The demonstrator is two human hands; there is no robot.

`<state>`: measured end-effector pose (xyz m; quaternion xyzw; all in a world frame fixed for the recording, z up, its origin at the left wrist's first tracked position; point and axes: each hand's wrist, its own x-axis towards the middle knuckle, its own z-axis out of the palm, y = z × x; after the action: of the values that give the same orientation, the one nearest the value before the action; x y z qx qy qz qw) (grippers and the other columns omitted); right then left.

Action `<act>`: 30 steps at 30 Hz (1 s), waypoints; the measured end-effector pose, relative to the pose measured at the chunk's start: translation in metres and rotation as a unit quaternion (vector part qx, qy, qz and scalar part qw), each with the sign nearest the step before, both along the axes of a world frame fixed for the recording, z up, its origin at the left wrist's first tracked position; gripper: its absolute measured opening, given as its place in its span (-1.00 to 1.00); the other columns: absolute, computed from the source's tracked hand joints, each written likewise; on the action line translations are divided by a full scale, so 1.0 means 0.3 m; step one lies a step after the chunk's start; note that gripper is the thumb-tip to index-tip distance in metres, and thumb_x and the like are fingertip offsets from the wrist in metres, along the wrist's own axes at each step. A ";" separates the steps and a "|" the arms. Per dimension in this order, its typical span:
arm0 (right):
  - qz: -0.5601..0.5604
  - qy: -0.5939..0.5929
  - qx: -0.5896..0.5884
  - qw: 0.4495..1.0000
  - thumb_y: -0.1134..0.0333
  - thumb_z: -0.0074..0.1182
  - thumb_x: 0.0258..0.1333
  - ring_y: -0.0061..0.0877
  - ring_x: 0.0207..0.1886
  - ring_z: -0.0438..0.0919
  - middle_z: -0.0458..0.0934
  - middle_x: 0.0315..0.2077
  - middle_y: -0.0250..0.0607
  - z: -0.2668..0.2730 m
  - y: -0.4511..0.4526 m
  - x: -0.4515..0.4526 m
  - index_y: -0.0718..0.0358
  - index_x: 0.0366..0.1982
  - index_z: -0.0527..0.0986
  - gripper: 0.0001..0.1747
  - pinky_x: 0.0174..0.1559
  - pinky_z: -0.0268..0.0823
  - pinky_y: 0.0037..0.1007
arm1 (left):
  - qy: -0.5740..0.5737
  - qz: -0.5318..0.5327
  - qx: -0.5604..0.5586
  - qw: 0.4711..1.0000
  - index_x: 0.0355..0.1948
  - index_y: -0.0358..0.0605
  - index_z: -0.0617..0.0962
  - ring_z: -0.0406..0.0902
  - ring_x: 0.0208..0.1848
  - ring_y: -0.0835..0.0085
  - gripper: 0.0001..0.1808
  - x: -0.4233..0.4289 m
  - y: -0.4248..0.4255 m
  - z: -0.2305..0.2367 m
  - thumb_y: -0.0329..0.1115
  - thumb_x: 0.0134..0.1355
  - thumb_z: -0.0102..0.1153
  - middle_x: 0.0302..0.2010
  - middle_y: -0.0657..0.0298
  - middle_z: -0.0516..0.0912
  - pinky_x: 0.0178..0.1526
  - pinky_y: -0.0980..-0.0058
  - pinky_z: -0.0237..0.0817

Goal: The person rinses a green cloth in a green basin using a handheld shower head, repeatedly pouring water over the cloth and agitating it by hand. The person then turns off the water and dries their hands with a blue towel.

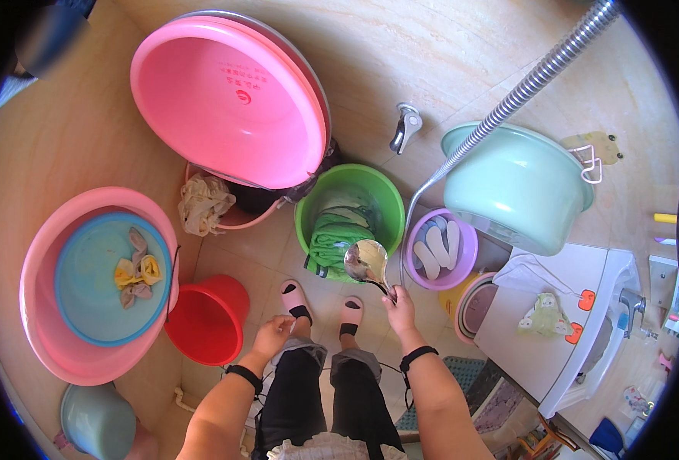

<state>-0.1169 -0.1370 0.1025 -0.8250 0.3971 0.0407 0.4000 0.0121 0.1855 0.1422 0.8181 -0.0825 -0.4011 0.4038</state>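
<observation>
My right hand point(401, 311) grips the handle of a chrome shower head point(366, 260), whose round, shiny face mirrors the room. In front of it stands a green plastic bucket point(394, 190) with folded green cloth point(339, 238) inside, part of it draping over the near rim. A ribbed metal shower hose point(506, 100) hangs from the upper right and passes beside the bucket. My left hand point(273, 336) is above my knee with loosely curled fingers, and I see nothing in it. The red bucket point(206, 325) stands to its left.
Pink basins point(230, 98) lean on the wall above a bucket of clothes point(204, 204). At left, a blue basin point(103, 282) sits inside a pink tub point(43, 287). Right are a purple bucket point(470, 236) with insoles point(440, 247), a mint basin point(512, 184), a wall tap point(406, 127) and a washbasin point(592, 345).
</observation>
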 end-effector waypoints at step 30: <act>0.239 0.108 -0.186 0.947 0.28 0.28 -0.16 -0.29 -0.05 0.48 0.54 -0.26 -0.28 -0.230 -0.139 0.312 0.09 -0.22 0.46 -0.63 0.15 0.13 -0.13 | 0.013 -0.035 0.079 0.996 -0.12 -0.12 0.59 0.62 -0.08 0.29 -0.74 -0.088 0.188 -0.071 -0.52 0.15 0.06 -0.14 0.11 0.64 -0.04 0.42 0.44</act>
<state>-0.0232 -0.1786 0.0335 -0.9462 0.2298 0.1490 0.1724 -0.0144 0.2419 0.1210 0.8387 -0.0738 -0.4308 0.3250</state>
